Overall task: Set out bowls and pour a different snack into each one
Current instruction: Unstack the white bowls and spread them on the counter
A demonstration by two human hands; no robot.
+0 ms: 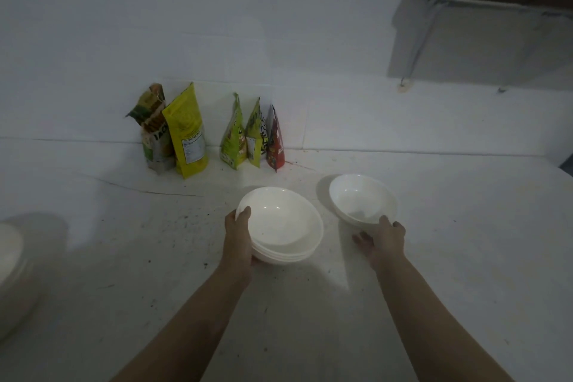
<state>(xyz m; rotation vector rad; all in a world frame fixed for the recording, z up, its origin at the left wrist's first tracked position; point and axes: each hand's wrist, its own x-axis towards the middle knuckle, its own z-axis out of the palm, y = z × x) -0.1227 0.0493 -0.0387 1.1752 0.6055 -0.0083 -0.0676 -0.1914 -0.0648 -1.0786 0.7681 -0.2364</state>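
Setting down the single round white plastic bowl (pixel 362 202), the right hand (pixel 384 237) pinches its near rim; lower it flat before letting go. Left of it, the left hand (pixel 238 237) grips the stack of white bowls (pixel 283 226); keep that stack level. Upright foil snack bags (pixel 186 133) wait beyond.

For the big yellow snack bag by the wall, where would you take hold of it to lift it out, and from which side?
Judging from its pose, grip the yellow bag at its upper part, near the top edge, coming from the front or above. It stands upright against the wall with another snack bag tight on its left, so the back and that side are blocked. The tall, flat top is free to pinch.
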